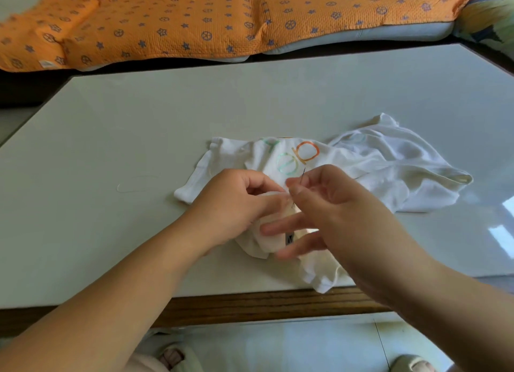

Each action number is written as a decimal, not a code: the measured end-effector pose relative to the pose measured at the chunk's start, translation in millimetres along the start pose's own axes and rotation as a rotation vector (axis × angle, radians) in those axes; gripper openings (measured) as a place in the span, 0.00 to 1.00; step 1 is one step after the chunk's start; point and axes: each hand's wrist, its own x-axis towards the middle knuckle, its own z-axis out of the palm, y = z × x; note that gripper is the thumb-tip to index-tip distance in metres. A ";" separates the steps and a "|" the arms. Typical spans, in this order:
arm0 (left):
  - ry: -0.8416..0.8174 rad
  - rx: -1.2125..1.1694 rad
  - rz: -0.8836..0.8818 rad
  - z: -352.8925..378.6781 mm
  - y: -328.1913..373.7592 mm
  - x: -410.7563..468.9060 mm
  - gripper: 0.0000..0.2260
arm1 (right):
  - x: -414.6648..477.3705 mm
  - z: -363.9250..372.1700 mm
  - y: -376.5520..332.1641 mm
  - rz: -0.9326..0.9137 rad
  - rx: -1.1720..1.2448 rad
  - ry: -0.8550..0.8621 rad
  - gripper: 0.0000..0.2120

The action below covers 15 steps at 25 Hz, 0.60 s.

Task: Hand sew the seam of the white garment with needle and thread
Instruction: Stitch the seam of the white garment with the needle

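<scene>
A crumpled white garment (383, 163) with orange and green printed letters lies on the pale table (139, 126), near its front edge. My left hand (236, 204) grips a bunched fold of the garment at its seam. My right hand (333, 204) pinches a thin dark needle (302, 174) between thumb and forefinger, right beside the left hand's fingertips. Its other fingers stretch out over the cloth. The needle points up and away from me. I cannot make out the thread on the needle.
A loose loop of pale thread (130, 188) lies on the table left of the garment. An orange quilted cover (222, 18) with blue stars lies on cushions behind the table. The wooden table edge (250, 307) runs in front of me, with sandalled feet below.
</scene>
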 end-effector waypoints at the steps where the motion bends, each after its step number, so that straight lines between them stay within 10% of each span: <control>1: -0.009 0.004 0.002 -0.8 -0.7 0.6 0.01 | 6.5 -1.6 5.9 -0.004 -0.050 0.041 0.05; 15: -0.019 -0.073 -0.068 -8.7 -11.3 8.8 0.01 | 14.1 -13.9 16.7 -0.371 -0.103 0.054 0.04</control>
